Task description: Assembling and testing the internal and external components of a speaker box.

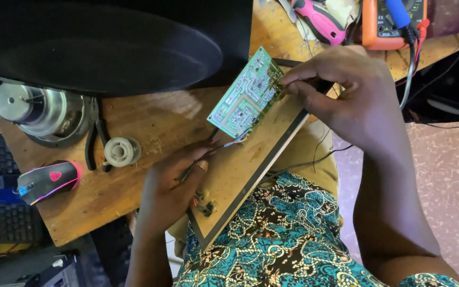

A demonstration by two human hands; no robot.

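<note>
A green circuit board (248,95) rests tilted on a tan framed panel (240,170) that lies across my lap. My right hand (346,101) pinches the board's upper right edge with thumb and fingers. My left hand (173,180) holds the panel's left edge, and its thumb and fingers pinch thin coloured wires (235,141) that run to the board's lower corner. A small dark component (204,204) sits on the panel near my left wrist.
The wooden bench (150,122) carries black pliers (91,143), a solder spool (121,151), a metal motor part (38,114) and a lit mouse (49,180). An orange multimeter (389,24) and a pink-handled tool (320,21) lie beyond. A large black disc (96,45) overhangs.
</note>
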